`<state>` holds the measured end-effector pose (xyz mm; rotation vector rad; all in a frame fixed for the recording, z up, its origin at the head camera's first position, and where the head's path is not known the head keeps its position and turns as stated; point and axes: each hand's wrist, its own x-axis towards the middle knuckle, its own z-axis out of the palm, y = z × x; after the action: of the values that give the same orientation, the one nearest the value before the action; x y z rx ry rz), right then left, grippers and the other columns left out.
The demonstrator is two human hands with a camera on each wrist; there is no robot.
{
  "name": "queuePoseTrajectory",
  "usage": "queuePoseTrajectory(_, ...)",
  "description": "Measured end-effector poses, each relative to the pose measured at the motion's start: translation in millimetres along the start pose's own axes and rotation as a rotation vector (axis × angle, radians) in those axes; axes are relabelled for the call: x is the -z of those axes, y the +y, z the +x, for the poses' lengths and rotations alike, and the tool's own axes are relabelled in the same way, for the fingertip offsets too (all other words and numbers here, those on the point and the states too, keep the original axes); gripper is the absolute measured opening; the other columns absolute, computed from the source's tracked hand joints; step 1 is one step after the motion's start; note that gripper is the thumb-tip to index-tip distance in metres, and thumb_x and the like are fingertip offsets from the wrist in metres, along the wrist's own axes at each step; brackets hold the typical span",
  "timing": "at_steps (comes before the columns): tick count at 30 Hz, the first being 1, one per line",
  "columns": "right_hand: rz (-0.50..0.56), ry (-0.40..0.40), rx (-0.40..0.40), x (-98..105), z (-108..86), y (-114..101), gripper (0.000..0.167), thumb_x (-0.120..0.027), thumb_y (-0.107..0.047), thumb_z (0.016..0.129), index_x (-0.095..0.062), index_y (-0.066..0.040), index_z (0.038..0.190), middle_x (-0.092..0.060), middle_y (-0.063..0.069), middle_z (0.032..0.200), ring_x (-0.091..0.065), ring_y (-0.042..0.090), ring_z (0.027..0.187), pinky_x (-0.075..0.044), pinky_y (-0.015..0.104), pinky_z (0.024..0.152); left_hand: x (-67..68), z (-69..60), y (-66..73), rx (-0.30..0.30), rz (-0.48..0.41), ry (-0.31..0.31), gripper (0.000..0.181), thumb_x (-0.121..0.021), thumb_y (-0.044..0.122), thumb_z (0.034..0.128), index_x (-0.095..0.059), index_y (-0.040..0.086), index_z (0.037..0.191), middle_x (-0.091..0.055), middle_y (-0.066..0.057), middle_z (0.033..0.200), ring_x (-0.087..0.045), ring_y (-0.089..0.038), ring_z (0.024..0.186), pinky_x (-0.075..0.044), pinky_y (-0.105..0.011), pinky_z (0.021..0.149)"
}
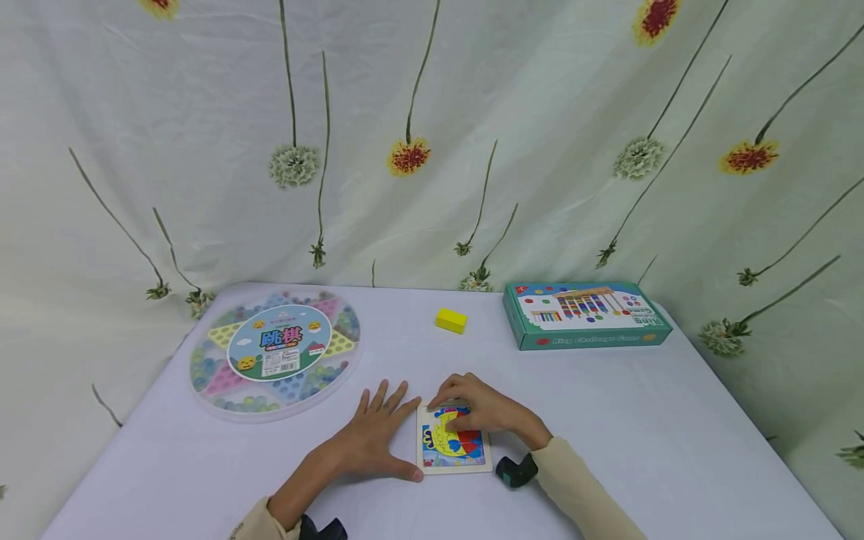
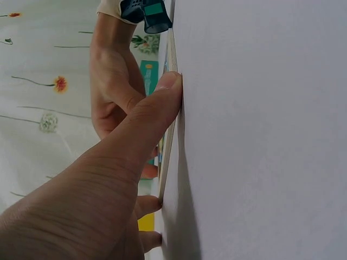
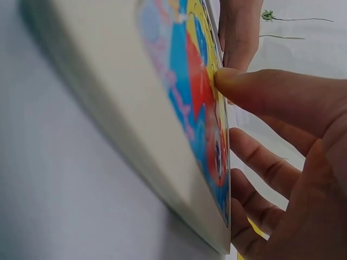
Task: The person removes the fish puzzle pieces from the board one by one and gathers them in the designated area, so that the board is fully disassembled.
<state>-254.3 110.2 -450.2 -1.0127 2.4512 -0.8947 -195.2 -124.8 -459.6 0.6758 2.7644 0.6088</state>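
Left hand (image 1: 373, 441), fingers spread, touches a flat, cream-bordered, multicoloured picture board (image 1: 456, 445) on a white table (image 1: 675, 435); right hand (image 1: 491, 407) touches it too, cannot tell whether clamped.

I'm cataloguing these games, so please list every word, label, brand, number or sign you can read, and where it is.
"跳棋": on the round game case.
"Ring Challenge Game": on the front side of the green box, slightly blurred.
Too small or blurred to read: the case's barcode sticker and smaller print, the box-top print, and any lettering on the picture board.
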Motion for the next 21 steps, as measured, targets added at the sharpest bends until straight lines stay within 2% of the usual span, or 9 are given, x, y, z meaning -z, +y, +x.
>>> queuePoseTrajectory(10, -0.032, -0.008, 0.029, 0.8, 0.1, -2.1, 0.028, -0.070, -0.012, 0.085, -0.071, -0.017, 0.113, -0.056, -0.002, 0.116, -0.043, 0.017, 0.111, -0.042, 0.032, 0.091, 0.1, 0.2, -0.2, -0.001, 0.010, 0.006, 0.109, -0.073, 0.071, 0.0619, -0.035, 0.018, 0.149, -0.017, -0.015, 0.159, -0.001, -0.045, 0.145, 0.001, -0.065, 0.112)
queuePoseTrajectory(21, 0.003, -0.017, 0.003, 2.1, -4.4, 1.2, 0.027, -0.069, -0.006, 0.085, -0.071, -0.015, 0.110, -0.056, -0.001, 0.123, -0.043, 0.020, 0.117, -0.042, 0.038, 0.098, -1.5, 1.6, -1.5, 0.009, 0.022, 0.003, 0.110, -0.072, 0.073, 0.0612, -0.035, 0.019, 0.149, -0.016, -0.014, 0.159, -0.001, -0.044, 0.145, 0.001, -0.065, 0.112)
